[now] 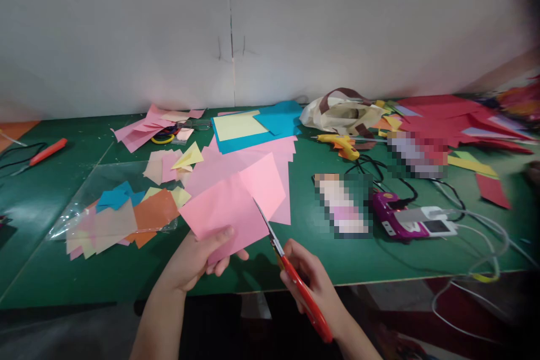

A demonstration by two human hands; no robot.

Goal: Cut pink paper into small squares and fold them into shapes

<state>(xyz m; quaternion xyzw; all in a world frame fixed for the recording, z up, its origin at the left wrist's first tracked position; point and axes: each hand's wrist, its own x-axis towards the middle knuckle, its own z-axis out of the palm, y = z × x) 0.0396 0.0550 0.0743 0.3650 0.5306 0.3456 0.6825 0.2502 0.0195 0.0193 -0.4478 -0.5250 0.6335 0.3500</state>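
A sheet of pink paper is pinched in my left hand, thumb on top and fingers underneath. My right hand grips a pair of scissors with red handles. Their metal blades reach up to the paper's right side, where a cut runs inward and one part folds away at the upper right. Beneath and behind lie more pink sheets on the green table. Part of my right fingers is hidden by the handles.
Left are paper scraps and a clear plastic bag. Blue card lies behind. To the right are a yellow glue gun, a purple power strip with cables, a cloth bag and red paper. A white wall stands behind.
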